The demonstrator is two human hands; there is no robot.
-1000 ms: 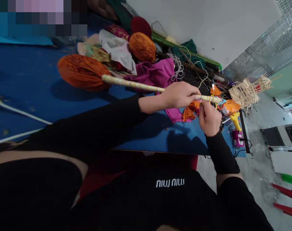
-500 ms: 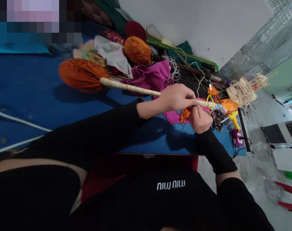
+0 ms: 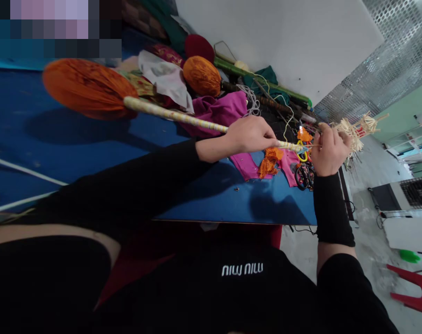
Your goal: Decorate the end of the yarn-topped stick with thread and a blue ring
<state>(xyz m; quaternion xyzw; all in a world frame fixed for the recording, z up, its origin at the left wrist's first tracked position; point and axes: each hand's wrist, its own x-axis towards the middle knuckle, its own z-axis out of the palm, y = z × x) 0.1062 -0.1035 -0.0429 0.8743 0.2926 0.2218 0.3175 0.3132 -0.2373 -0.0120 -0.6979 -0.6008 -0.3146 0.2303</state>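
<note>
A long stick (image 3: pixel 176 118) wrapped in a yellow and white patterned strip slants across the blue table, its left end carrying a bulb of gathered orange cloth (image 3: pixel 88 88). My left hand (image 3: pixel 250 134) is closed around the stick toward its right part. At the stick's thin right end, my right hand (image 3: pixel 331 148) has its fingers curled together. A fine strand seems to run from the tip to these fingers; what they pinch is too small to make out. Below the stick lie an orange cloth scrap (image 3: pixel 269 162), a pink cloth (image 3: pixel 288 167) and scissors with dark patterned handles (image 3: pixel 304 177).
Purple cloth (image 3: pixel 214 109), a second orange bulb (image 3: pixel 201 76) and a green pole (image 3: pixel 262 79) crowd the back of the blue table (image 3: pixel 197 197). A straw-coloured stick structure (image 3: pixel 367 125) stands behind my right hand. A red stool (image 3: pixel 412 287) is on the floor, right.
My right hand has left its place beside my left hand and moved right to the stick's thin end. The stick and its orange bulb have shifted left, still in my left hand.
</note>
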